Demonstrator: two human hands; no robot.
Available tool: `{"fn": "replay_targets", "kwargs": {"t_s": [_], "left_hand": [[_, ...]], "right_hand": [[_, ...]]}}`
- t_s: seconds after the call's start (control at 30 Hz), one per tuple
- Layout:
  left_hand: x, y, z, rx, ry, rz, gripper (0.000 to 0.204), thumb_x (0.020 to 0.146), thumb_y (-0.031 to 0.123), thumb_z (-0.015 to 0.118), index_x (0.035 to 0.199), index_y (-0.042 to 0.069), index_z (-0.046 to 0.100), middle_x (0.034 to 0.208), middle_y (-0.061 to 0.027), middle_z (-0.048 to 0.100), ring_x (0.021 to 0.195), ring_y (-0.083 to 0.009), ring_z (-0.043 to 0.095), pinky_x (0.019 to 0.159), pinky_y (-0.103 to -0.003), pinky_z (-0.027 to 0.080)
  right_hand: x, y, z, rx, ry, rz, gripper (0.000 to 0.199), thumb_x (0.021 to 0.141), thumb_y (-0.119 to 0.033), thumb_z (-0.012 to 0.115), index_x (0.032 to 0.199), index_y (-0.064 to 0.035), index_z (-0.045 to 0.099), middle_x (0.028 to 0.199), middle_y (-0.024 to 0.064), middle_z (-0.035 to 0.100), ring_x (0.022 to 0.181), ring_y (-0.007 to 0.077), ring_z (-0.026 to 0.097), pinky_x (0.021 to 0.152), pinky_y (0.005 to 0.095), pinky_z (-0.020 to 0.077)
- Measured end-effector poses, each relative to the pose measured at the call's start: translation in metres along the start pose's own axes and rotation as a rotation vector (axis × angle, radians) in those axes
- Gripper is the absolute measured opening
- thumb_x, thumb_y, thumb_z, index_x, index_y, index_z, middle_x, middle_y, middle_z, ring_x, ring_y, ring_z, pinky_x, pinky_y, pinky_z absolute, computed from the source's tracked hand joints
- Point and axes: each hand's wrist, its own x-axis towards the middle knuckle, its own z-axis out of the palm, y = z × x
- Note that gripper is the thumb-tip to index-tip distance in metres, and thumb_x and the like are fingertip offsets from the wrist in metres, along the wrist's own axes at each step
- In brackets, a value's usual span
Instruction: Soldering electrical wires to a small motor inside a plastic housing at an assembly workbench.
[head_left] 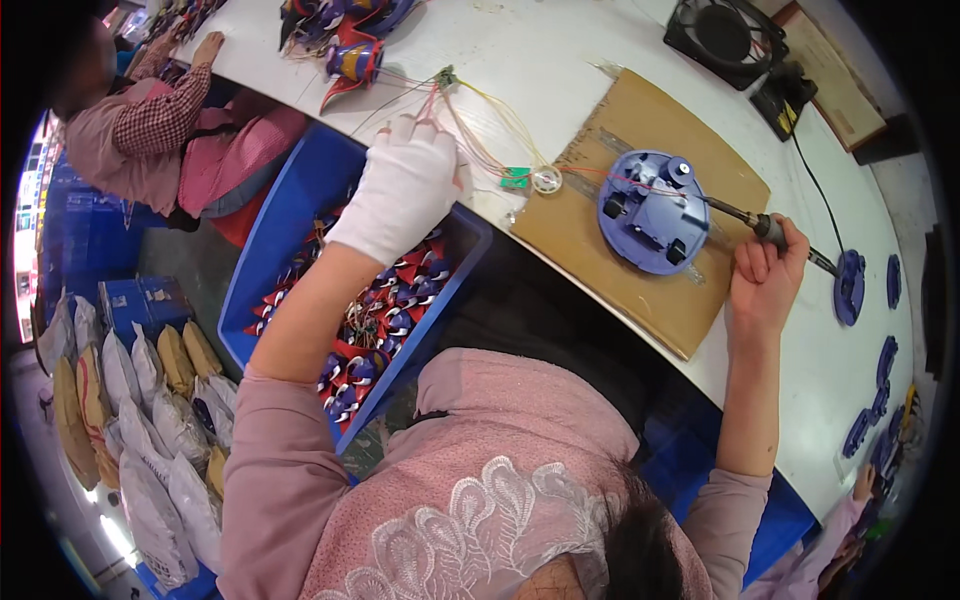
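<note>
My right hand (768,270) grips a soldering iron (738,211), whose tip reaches the right side of a round purple plastic base (640,205). That base lies on a sheet of brown cardboard (560,225), and a thin red wire runs across it. To its left are a small round white-rimmed part (547,180) and a green circuit board (515,178), joined by wires. My left hand (400,185), in a white glove with bare fingertips, is closed on thin wires (437,100) at the table's edge. Just beyond it sits a small board (445,77) with red and yellow wires.
Purple and red toy pieces (355,62) lie on the white table (500,50). A blue bin (255,270) of similar pieces stands below my left arm. A black fan (722,38) is at the back, purple discs (850,288) at right. A co-worker's hand (208,48) rests far left.
</note>
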Motion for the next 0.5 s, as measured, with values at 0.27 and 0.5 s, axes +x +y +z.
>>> {"fn": "replay_targets", "kwargs": {"t_s": [0.27,0.5], "left_hand": [[-0.009,0.071,-0.021,-0.876,0.264,-0.416,0.010,0.075,0.001,0.064,0.082,0.005,0.059,0.079,-0.0121,0.061,0.070,-0.0267,0.060,0.062,-0.034,0.048],[0.008,0.103,-0.007,-0.847,0.405,0.021,0.019,0.072,0.005,0.071,0.086,0.010,0.059,0.078,-0.0049,0.061,0.068,-0.0233,0.059,0.063,-0.033,0.045]], "right_hand": [[-0.015,0.004,0.018,-0.126,-0.029,0.022,0.016,0.091,-0.020,0.047,0.090,-0.0048,0.053,0.057,-0.0012,0.042,0.040,0.0048,0.023,0.038,0.0200,0.0203],[-0.026,0.005,0.028,-0.216,-0.154,-0.031,0.015,0.091,-0.019,0.046,0.085,-0.0060,0.051,0.055,-0.0031,0.037,0.039,0.0046,0.021,0.038,0.0203,0.0213]]}}
